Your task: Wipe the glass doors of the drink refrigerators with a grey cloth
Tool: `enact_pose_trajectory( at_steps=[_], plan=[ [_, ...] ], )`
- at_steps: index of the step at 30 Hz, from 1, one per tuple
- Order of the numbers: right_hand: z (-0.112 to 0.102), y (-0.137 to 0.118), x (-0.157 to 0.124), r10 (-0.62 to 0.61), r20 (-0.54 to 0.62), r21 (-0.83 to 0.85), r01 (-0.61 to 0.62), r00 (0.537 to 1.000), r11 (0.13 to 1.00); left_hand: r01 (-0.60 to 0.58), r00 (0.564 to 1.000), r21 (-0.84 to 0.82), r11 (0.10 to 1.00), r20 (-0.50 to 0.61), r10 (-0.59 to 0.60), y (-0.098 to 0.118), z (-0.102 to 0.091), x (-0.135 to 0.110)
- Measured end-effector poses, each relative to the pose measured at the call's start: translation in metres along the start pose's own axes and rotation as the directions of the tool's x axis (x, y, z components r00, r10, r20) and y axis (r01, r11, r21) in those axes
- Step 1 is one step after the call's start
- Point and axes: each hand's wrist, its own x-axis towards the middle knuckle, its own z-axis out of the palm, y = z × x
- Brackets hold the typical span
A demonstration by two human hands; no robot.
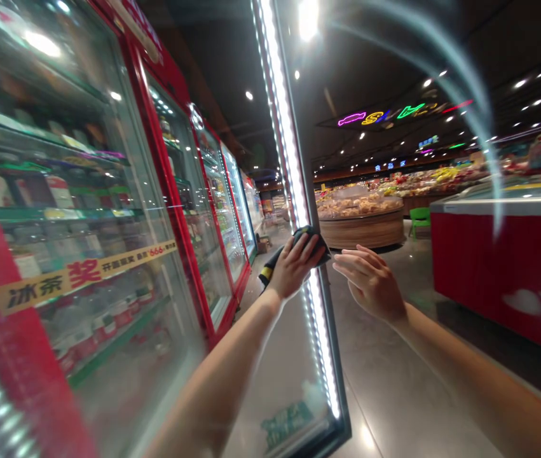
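An open glass fridge door [280, 362] with a dark frame stands ahead of me, a bright LED strip [318, 331] running along its edge. My left hand [294, 262] presses a dark cloth [273, 266] with yellow parts against the strip and frame. Its fingers are bent over the cloth. Just right of the door edge, my right hand [372, 283] is raised with fingers stretched out, near a corner of the cloth but holding nothing that I can see.
Red-framed drink fridges [143, 127] with bottles on shelves line the left side. A red chest freezer [503, 261] stands at the right. Farther back are a round wooden display stand [360, 226] with goods and a green chair [420, 217]. Grey floor [384, 381] shows beneath my right arm.
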Motion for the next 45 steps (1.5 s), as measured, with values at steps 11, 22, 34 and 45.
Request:
enact_pose_trajectory(
  at_steps=[11,22,34,45],
  plan=[
    [-0.015,0.0,-0.005,-0.025,-0.003,-0.045,0.025,1.0,0.999,0.083,0.996,0.029,0.996,-0.04,-0.081,-0.007,-0.013,0.018],
    [-0.028,-0.009,-0.013,-0.053,0.042,-0.012,0.053,0.998,0.998,-0.291,0.949,0.001,0.957,0.13,0.289,0.05,-0.021,-0.088],
    [-0.018,-0.023,-0.015,-0.069,0.047,0.037,0.068,0.996,0.997,-0.053,0.998,0.135,0.989,0.035,0.048,0.052,-0.031,-0.074],
    [0.009,-0.049,-0.014,-0.053,0.08,0.13,0.042,0.995,0.991,0.151,0.988,0.179,0.972,0.009,-0.155,-0.007,-0.067,-0.067]
  ],
)
